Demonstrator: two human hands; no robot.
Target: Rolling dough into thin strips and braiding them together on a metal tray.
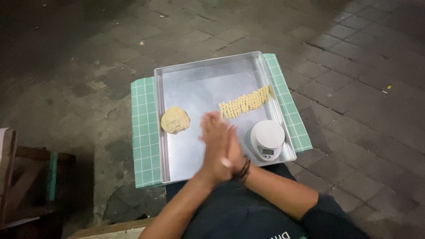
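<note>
Seen from my head camera, my left hand (214, 146) and right hand (233, 150) are pressed palm to palm over the near part of a shallow metal tray (203, 84); whether anything sits between the palms I cannot tell — the grip of each hand is flat against the other, fingers extended and blurred. A dark beaded bracelet (243, 170) circles the right wrist. On the tray, a flattened lump of pale dough (175, 120) lies by the left wall, well apart from the hands; a row of small dough pieces (245, 102) runs slantwise toward the right wall; a round white kitchen scale (267, 139) stands in the near right corner, just beside my hands. The tray rests on a green checked cloth (144, 132) covering a small tabletop, set on a paved floor (354, 88).
</note>
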